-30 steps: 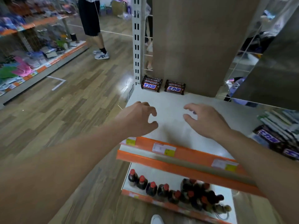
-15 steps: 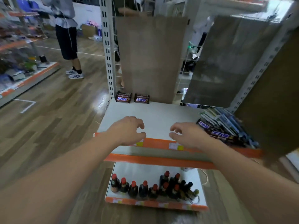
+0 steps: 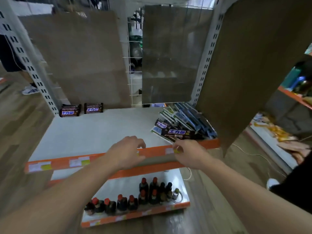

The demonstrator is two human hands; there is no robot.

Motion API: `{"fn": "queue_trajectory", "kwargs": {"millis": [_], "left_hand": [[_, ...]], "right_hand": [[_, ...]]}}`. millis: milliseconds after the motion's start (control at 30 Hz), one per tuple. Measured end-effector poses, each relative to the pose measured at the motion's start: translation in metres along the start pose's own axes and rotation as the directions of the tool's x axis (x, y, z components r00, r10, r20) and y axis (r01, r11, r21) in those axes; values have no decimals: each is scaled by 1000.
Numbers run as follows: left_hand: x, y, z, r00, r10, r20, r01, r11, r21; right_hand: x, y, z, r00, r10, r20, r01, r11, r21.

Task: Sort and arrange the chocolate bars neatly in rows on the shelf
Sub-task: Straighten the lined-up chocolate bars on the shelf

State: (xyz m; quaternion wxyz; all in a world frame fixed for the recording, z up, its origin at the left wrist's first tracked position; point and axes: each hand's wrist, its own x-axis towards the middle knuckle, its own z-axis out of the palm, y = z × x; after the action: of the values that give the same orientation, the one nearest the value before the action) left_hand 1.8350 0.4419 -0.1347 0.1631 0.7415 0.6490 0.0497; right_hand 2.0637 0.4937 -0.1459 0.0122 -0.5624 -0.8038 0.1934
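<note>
Head view: two stacks of dark brown chocolate bars (image 3: pixel 70 110) set at white shelf (image 3: pixel 94 132) back left; jumbled heap of bars (image 3: pixel 184 125) unsorted front right. Left hand (image 3: pixel 125 152), right hand (image 3: pixel 189 154) at front edge, fingers relaxed, empty. Task judged barely begun.

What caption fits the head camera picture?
Left hand and right hand hover at the shelf edge, near the chocolate bar pile.

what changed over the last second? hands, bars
The left hand and right hand drew back from over the shelf to its orange front edge, drifting toward the loose pile on the right. The right hand is now just short of the pile. Neither took hold of anything. The two stacks at the back left and the pile stayed put.
</note>
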Motion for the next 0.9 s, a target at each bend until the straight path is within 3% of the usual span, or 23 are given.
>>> {"fn": "queue_trajectory", "kwargs": {"millis": [267, 467, 667, 900], "left_hand": [[53, 34, 21, 999, -46, -3, 46, 999, 8], [84, 23, 43, 989, -72, -133, 72, 997, -9], [127, -6, 64, 959, -86, -271, 60, 993, -101], [178, -45, 74, 944, -75, -322, 24, 987, -160]], "right_hand": [[23, 68, -1, 999, -16, -29, 17, 999, 43], [59, 70, -2, 977, -53, -206, 72, 993, 89], [118, 45, 14, 895, -168, -412, 186, 983, 3], [183, 23, 28, 929, -220, -296, 153, 960, -235]]}}
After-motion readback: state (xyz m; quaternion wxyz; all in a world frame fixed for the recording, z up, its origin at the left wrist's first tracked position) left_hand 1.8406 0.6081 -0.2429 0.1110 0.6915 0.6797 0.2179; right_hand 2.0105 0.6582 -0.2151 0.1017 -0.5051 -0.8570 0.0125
